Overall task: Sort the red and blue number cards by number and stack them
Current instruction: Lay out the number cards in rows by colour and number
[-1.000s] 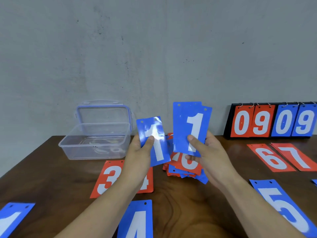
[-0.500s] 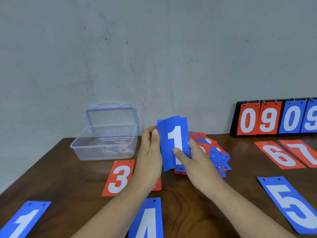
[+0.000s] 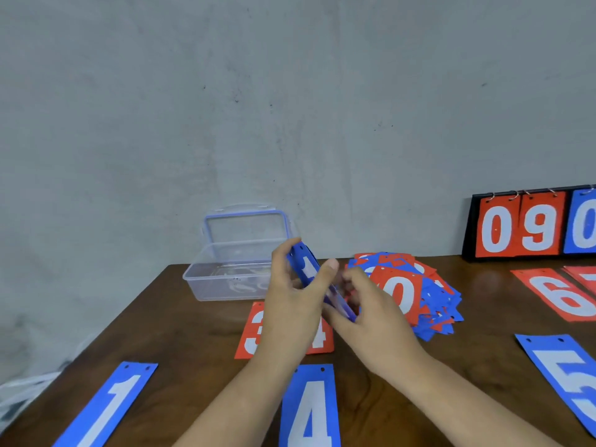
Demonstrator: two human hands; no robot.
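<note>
A blue card marked 4 (image 3: 309,411) lies flat nearest on the dark wooden table (image 3: 193,333), bare wood beside it. Above, the left hand (image 3: 290,304) curls round tilted blue 1 cards (image 3: 308,271); the right hand (image 3: 377,314) pinches their lower end. Just right, a loose red-and-blue card pile (image 3: 419,295); farther left, a clear plastic box (image 3: 225,275), lid up, contents unclear

A dark wooden table (image 3: 193,333) stands against a bare, scuffed grey wall (image 3: 290,108).
</note>
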